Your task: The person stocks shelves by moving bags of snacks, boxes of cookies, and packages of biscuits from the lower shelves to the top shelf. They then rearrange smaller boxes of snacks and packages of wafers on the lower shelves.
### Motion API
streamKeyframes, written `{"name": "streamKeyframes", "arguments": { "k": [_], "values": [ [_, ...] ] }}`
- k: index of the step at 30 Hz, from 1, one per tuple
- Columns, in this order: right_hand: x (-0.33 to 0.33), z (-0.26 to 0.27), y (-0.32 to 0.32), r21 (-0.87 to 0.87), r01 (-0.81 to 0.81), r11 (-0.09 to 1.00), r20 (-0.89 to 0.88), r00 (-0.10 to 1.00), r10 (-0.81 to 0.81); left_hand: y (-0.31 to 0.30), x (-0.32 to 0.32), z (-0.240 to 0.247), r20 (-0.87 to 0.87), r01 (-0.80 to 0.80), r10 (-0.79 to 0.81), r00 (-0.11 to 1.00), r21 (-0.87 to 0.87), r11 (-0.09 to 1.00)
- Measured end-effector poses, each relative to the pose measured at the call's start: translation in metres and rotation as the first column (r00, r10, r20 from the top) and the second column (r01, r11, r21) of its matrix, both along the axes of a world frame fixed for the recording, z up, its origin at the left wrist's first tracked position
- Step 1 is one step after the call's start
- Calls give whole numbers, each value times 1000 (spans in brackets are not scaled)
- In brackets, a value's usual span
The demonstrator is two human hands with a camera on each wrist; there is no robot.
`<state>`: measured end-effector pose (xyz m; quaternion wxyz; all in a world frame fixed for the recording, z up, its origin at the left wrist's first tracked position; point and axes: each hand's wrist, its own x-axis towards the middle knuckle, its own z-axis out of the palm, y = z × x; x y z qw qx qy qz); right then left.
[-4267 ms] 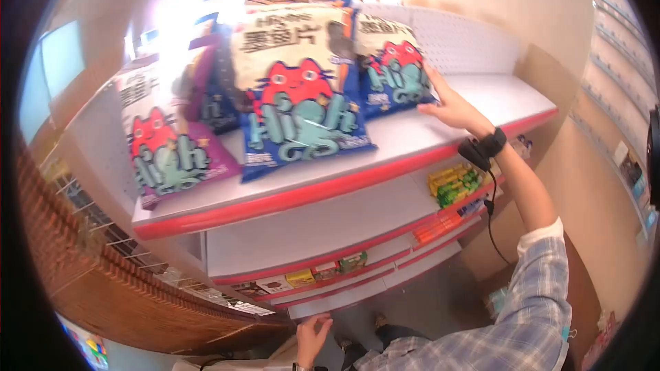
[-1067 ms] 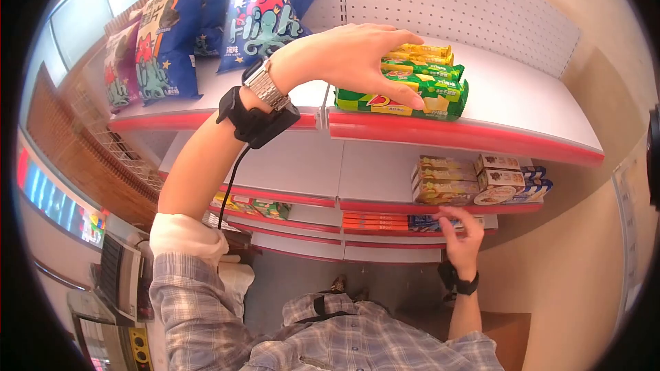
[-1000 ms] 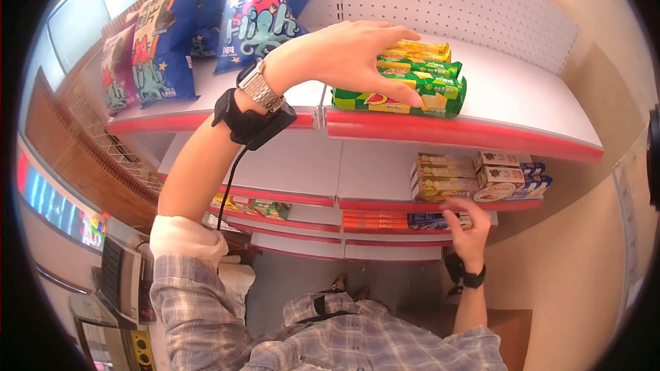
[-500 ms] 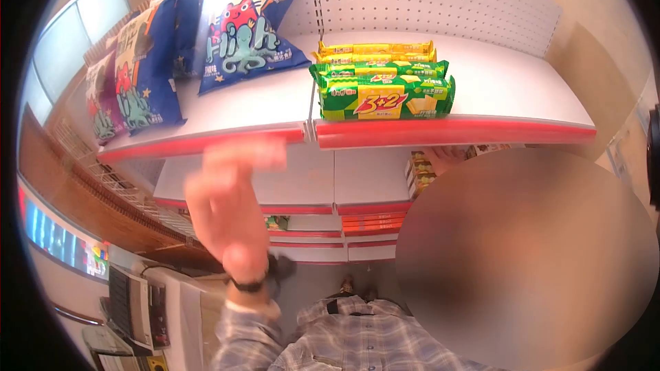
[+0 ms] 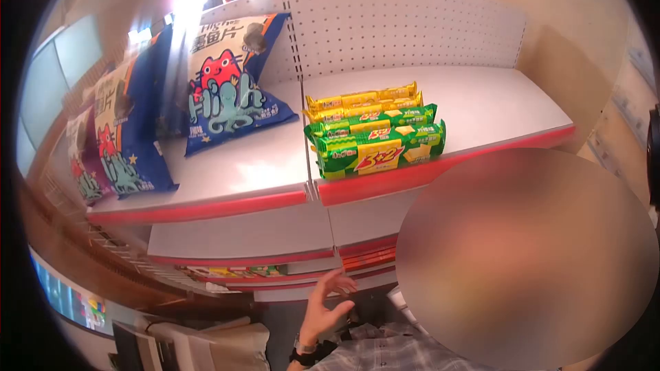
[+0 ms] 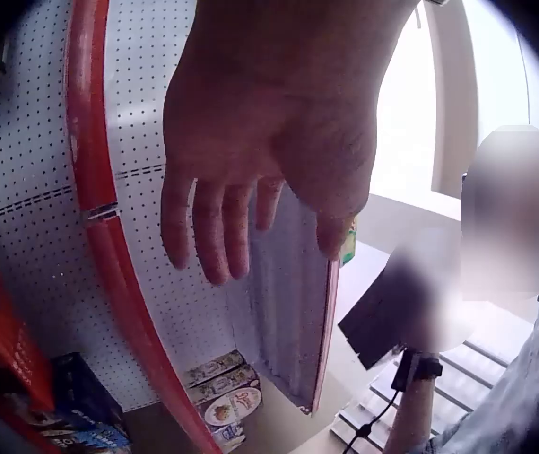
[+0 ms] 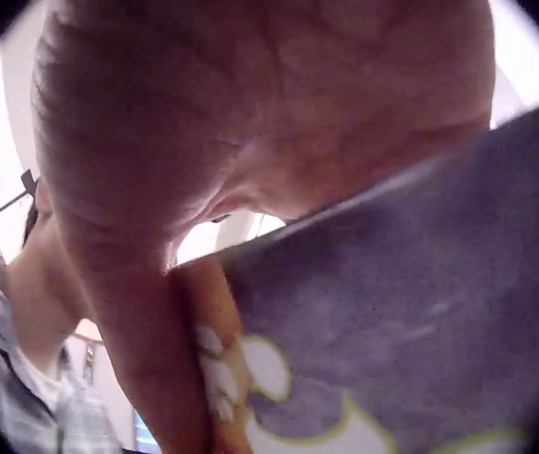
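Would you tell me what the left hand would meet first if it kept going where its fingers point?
Likely the red edge of the lower shelf, close above the left hand; depth is unclear.

Shelf (image 5: 481, 106) looks like smooth matt grey painted metal with a glossy red edge strip (image 5: 206, 206), and the back panel (image 5: 412, 27) is matt perforated sheet. Biscuit packs (image 5: 378, 154) and snack bags (image 5: 227, 96) are shiny plastic film, creased and catching light. Purple pack (image 7: 421, 312) gripped in the right hand (image 7: 251, 123) looks smooth with a dull sheen, material unclear; shirt (image 5: 385, 354) is woven plaid cloth.
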<state>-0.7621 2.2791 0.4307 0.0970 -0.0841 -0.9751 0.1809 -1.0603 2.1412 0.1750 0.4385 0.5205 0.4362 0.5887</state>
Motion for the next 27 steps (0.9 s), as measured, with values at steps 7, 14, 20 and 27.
{"name": "streamKeyframes", "arguments": {
  "k": [7, 14, 20, 27],
  "values": [
    [33, 101, 49, 351, 584, 732, -388, 802, -454, 14, -10, -10, -163, 176, -192, 968, -107, 979],
    [7, 107, 151, 283, 430, 857, -150, 903, -403, 21, -19, -22, -121, 185, -189, 975, -38, 982],
    [-13, 110, 158, -106, 386, 916, 187, 913, -363, 22, -40, -40, 99, 191, -189, 977, -16, 981],
    [-13, 106, 152, -81, 382, 921, 185, 914, -363, 45, -52, -47, 106, 212, -206, 973, -52, 976]
  ]
}}
